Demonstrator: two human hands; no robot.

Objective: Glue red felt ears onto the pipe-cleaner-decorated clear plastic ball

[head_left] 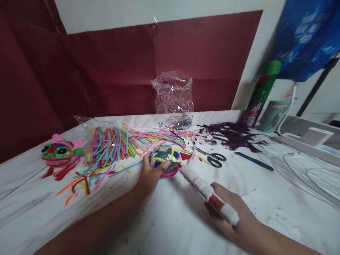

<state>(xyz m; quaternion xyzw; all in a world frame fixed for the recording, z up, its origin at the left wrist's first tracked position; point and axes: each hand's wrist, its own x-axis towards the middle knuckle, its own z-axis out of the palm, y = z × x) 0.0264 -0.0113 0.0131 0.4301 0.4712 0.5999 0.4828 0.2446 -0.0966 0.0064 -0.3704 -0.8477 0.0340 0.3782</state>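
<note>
My left hand [153,169] is closed on a round craft figure [165,154], grey on top with a pink rim. Blue and yellow eyes and a red pointed piece stand out on it. In my right hand [225,207] is a white hot glue gun [200,186] with a small red light. Its nozzle tip points at the figure's front and lies against or very near it; which, I cannot tell. Behind the figure lie dark-handled scissors [215,159]. My right fingers are partly hidden behind the gun.
Bundled coloured pipe cleaners [110,144] lie at the left, with loose cut pieces [86,182] in front. A finished-looking colourful figure [60,155] stands far left. Purple strands [232,135], a dark cutter knife [254,161], a plastic bag [173,94] and a green can [262,91] are behind.
</note>
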